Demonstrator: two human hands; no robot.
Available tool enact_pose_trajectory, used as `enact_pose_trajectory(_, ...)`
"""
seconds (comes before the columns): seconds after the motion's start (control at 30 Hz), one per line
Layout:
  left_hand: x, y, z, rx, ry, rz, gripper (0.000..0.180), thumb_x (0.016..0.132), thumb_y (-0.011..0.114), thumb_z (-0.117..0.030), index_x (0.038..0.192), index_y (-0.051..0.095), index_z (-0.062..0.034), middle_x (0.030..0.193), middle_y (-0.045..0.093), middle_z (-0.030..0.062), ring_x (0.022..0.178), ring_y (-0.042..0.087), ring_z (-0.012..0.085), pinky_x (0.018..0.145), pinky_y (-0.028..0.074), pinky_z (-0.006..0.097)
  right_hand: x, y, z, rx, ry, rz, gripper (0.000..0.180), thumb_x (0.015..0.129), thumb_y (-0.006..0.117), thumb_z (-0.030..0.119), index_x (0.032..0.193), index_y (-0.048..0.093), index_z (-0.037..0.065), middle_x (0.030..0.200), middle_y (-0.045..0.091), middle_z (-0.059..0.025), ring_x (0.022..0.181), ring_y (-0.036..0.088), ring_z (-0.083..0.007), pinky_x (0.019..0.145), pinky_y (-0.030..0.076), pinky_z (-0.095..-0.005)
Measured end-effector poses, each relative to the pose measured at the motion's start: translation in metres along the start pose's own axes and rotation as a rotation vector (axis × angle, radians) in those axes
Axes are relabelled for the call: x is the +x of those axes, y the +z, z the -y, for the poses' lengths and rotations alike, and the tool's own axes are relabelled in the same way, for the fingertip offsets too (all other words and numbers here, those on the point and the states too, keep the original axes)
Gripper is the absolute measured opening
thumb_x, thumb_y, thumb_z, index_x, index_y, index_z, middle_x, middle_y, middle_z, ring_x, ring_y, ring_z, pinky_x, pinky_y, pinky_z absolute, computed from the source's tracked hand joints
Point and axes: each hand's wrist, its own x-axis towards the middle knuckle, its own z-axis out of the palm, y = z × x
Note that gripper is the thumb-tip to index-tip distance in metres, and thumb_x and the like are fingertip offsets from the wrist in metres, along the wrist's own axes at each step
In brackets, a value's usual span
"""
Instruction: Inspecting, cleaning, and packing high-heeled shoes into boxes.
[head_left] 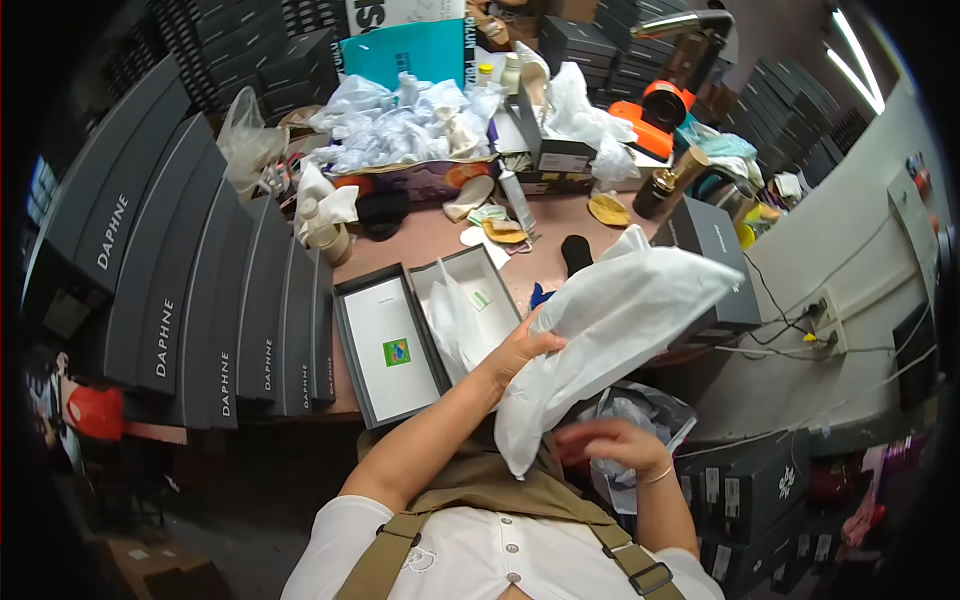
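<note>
My left hand [525,352] grips a soft white bag [620,300] of thin, wrinkled material, raised over the table's front edge and tilted up to the right. What the bag contains, if anything, cannot be seen. My right hand [612,442], blurred by motion, is beside the bag's lower end with fingers stretched out and nothing in them. Below the left hand stands an open dark shoebox [505,280] with a white inside, white wrapping [452,325] and a small green-and-white packet [482,300]. Left of it lies the box lid [385,400], white side up, bearing a green square card [397,351].
Stacked dark shoeboxes [205,300] stand along the left. Crumpled white paper [400,125] fills a box at the back. An orange tape dispenser [645,125] is at back right, a dark box [715,260] by the wall. A plastic bag [650,410] hangs near my right hand.
</note>
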Motion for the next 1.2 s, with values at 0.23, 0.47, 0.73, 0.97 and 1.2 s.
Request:
enact_pose_trajectory(0.23,0.001,-0.06,-0.056,0.386,0.228,-0.287,0.065,0.074,0.061,0.0,0.136,0.042,-0.0087,0.112,0.058,0.0053,0.098,0.058,0.0138,0.09,0.046,0.027,0.03,-0.027,0.043,0.233,-0.419,-0.373,0.106,0.074,0.056,0.072,0.146,0.018,0.003,0.144,0.033,-0.0205,0.126,0.042,-0.042,0.088,0.05,-0.0551)
enact_pose_trajectory(0.47,0.004,-0.142,-0.043,0.028,0.424,-0.434,0.051,0.077,0.057,0.001,0.127,0.05,-0.0045,0.105,0.063,0.0081,0.093,0.062,0.0164,0.085,0.05,0.029,0.111,-0.073,0.039,0.126,-0.339,-0.313,0.104,0.074,0.054,0.076,0.142,0.03,0.0,0.129,0.051,-0.0165,0.12,0.049,-0.0299,0.093,0.045,-0.0455)
enact_pose_trajectory(0.73,0.018,-0.149,-0.028,0.108,0.491,-0.919,0.073,0.081,0.056,-0.005,0.145,0.021,-0.0026,0.128,0.05,0.0165,0.109,0.055,0.0243,0.09,0.047,0.035,0.162,-0.025,0.019,-0.695,-0.327,-0.562,0.084,0.074,0.074,0.023,0.14,0.029,-0.004,0.136,0.041,-0.026,0.124,0.046,-0.0302,0.105,0.033,-0.0347)
enact_pose_trajectory(0.97,0.004,-0.158,-0.015,0.337,0.386,-0.98,0.087,0.09,0.054,-0.027,0.146,-0.006,0.0033,0.153,0.006,0.0249,0.143,0.01,0.0318,0.115,0.013,0.036,0.199,-0.005,0.0,-1.207,-0.148,-0.63,0.08,0.071,0.067,0.026,0.135,0.032,-0.007,0.111,0.055,-0.0289,0.099,0.054,-0.0427,0.086,0.045,-0.0462)
enact_pose_trajectory(1.2,0.02,-0.121,0.04,0.539,0.299,-1.05,0.077,0.092,0.051,-0.027,0.147,0.007,0.0042,0.153,0.008,0.0243,0.143,0.01,0.0301,0.115,0.012,0.036,0.202,-0.008,0.003,-1.31,-0.173,-0.632,0.079,0.068,0.069,0.024,0.135,0.036,-0.001,0.104,0.053,-0.0217,0.093,0.054,-0.0381,0.078,0.045,-0.0459)
